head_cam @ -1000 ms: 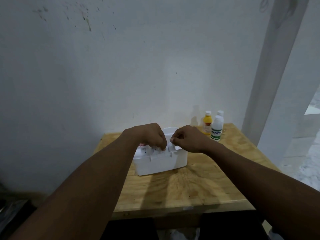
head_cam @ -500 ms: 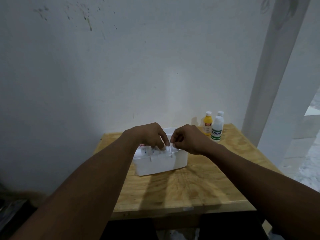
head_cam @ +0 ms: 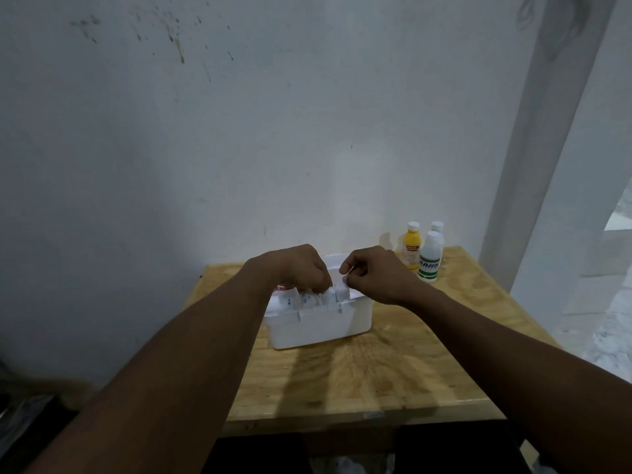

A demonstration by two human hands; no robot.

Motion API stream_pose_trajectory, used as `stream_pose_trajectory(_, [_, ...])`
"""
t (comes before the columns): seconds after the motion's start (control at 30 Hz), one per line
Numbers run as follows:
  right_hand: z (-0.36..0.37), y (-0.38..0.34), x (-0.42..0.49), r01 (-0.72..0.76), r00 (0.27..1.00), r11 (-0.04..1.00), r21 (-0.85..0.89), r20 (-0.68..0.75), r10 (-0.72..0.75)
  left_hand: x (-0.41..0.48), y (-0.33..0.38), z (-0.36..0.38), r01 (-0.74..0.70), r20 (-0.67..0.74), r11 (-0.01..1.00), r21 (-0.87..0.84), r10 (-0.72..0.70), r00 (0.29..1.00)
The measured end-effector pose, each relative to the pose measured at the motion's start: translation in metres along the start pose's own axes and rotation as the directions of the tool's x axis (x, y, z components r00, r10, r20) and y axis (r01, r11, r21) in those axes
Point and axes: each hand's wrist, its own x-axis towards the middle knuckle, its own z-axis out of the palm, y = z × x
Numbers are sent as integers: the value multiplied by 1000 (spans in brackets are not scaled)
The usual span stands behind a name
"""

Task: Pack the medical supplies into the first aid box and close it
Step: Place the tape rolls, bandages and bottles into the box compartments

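My left hand (head_cam: 294, 270) and right hand (head_cam: 374, 276) pinch small white packets (head_cam: 309, 299) in the open white plastic box (head_cam: 318, 327); three capped bottles (head_cam: 430, 260) wait unpacked on the wooden desk (head_cam: 376, 378).

**A small gap reopens**

Half a second ago the forefinger of the left hand (head_cam: 294, 268) reached out and nearly met the right hand (head_cam: 376, 275). Now the left fingers (head_cam: 319, 283) are curled down again, with their tips among the packets (head_cam: 328, 296) just below them. A narrow gap shows between the two sets of knuckles. Whether the left fingers grip a packet cannot be told. The right fingers (head_cam: 357, 268) sit a touch higher than a second ago and pinch a thin white piece (head_cam: 348, 270) just above the packets.
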Motion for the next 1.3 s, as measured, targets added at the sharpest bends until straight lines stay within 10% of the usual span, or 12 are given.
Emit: stream_pose_trajectory(1.3, [4, 6, 3, 57, 994, 998, 9, -91, -56, -5, 3, -3, 7, -66, 988, -157, -18, 998])
